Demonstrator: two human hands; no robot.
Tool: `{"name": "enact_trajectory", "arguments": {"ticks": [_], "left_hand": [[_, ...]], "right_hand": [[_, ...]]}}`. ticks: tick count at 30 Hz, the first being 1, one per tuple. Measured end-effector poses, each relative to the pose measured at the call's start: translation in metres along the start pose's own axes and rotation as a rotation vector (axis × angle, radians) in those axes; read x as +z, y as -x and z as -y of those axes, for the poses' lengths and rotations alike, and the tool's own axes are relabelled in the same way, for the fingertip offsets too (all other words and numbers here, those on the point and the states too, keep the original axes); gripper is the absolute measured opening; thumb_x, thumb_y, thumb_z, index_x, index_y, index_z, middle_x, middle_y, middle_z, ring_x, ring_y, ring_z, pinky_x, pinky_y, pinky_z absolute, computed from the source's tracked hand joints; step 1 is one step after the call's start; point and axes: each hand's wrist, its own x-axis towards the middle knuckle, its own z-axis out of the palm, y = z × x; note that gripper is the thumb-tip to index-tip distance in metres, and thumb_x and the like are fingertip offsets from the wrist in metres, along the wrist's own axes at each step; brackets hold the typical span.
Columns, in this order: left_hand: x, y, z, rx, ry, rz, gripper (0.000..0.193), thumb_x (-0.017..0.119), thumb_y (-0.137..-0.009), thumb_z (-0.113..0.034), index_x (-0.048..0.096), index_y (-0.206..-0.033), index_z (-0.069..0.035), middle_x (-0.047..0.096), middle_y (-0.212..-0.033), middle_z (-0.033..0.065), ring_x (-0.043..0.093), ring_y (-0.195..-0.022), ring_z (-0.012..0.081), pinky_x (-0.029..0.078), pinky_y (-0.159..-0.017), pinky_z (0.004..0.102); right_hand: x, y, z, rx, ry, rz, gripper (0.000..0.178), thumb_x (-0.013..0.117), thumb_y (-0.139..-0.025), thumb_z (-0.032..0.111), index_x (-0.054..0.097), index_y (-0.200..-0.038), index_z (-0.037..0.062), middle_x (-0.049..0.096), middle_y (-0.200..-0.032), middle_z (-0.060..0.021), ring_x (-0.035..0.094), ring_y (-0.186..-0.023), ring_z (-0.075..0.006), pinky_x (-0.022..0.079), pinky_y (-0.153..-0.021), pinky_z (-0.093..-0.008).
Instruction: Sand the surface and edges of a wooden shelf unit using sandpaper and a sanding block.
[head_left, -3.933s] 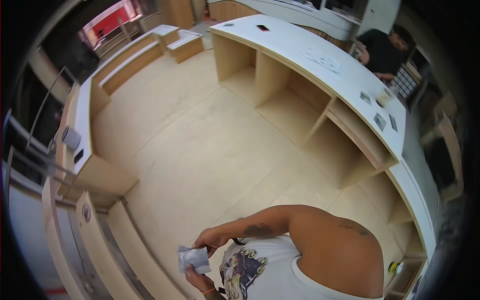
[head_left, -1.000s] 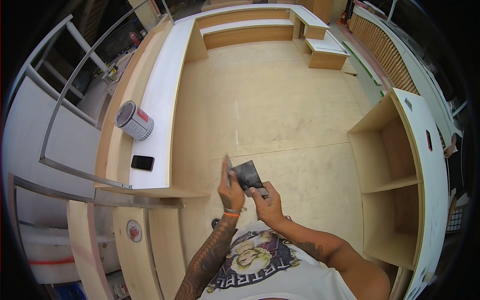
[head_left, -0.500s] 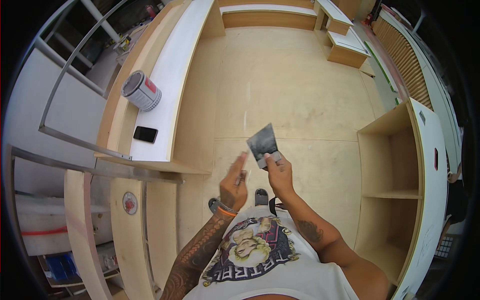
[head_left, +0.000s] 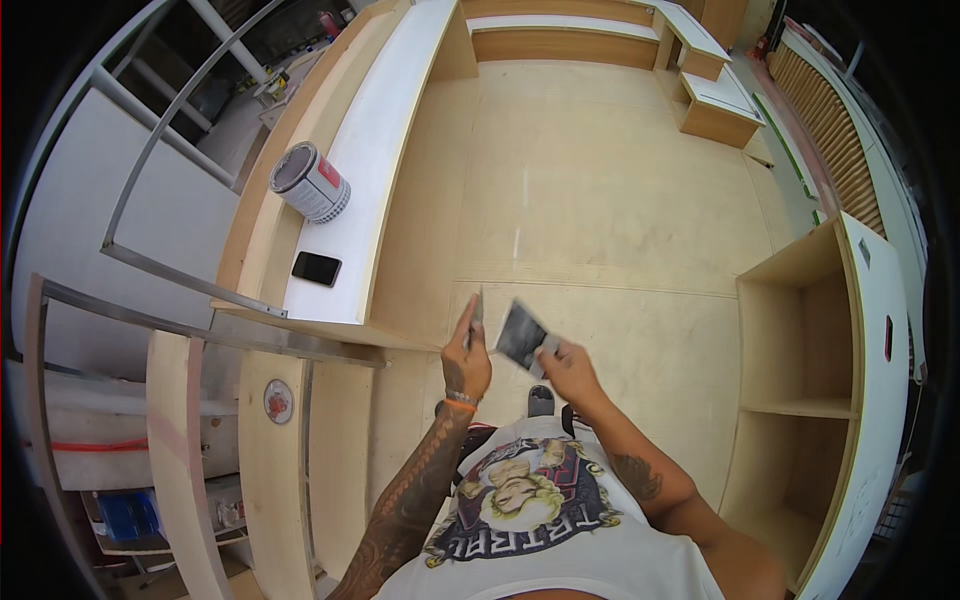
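Note:
In front of my body, my right hand (head_left: 568,370) is closed on a broad, flat putty scraper (head_left: 522,334). Its dark grey blade points up and to the left, with the thumb pressed on the lighter base. To its left, my left hand (head_left: 467,362) is raised with its fingers pointing away from me. A thin grey blade (head_left: 479,305), seen almost edge-on, is pinched along those fingers; its full shape does not show. A small gap separates the scraper from the left hand's blade.
A paint can (head_left: 311,184) and a black phone (head_left: 316,268) sit on the white-topped counter (head_left: 372,110) at left. Below it are a metal frame (head_left: 200,345) and upright wooden boards (head_left: 273,460). An open wooden cabinet (head_left: 797,400) stands at right; the floor (head_left: 600,200) is plywood.
The scraper has come down and now tilts more to the left. My left hand has turned more upright, and its thin blade shows clearly. The whole view has shifted slightly.

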Motion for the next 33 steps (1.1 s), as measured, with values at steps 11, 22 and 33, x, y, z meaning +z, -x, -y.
{"name": "enact_trajectory", "arguments": {"ticks": [11, 22, 33], "left_hand": [[-0.023, -0.004, -0.006, 0.057, 0.309, -0.26, 0.032, 0.054, -0.099, -0.012, 0.06, -0.123, 0.007, 0.062, -0.127, 0.0245, 0.063, -0.113, 0.0284, 0.05, -0.092, 0.0352], [-0.006, -0.02, 0.028, 0.274, 0.001, 0.17, 0.035, 0.062, -0.095, -0.013, 0.061, -0.13, -0.005, 0.07, -0.115, 0.0122, 0.067, -0.097, 0.0209, 0.055, -0.089, 0.0382], [-0.006, 0.046, 0.031, -0.939, 1.307, 0.333, 0.024, 0.052, -0.101, -0.031, 0.06, -0.098, -0.008, 0.055, -0.07, -0.0028, 0.054, -0.058, 0.0078, 0.042, -0.043, 0.0198]], "right_hand": [[-0.048, 0.001, 0.009, 0.501, -0.849, -0.008, 0.027, 0.053, -0.102, 0.034, 0.06, -0.101, 0.0075, 0.058, -0.077, -0.0005, 0.052, -0.06, -0.012, 0.042, -0.052, -0.0238], [-0.027, 0.041, -0.007, 0.796, -0.741, 0.064, 0.031, 0.064, -0.095, 0.041, 0.056, -0.083, 0.0135, 0.05, -0.061, 0.002, 0.04, -0.044, -0.01, 0.032, -0.038, -0.0231], [-0.019, 0.061, 0.072, -1.101, 0.727, 0.276, 0.031, 0.06, -0.08, 0.002, 0.057, -0.11, 0.0098, 0.064, -0.117, -0.0141, 0.063, -0.081, -0.0323, 0.055, -0.067, -0.0381]]}}
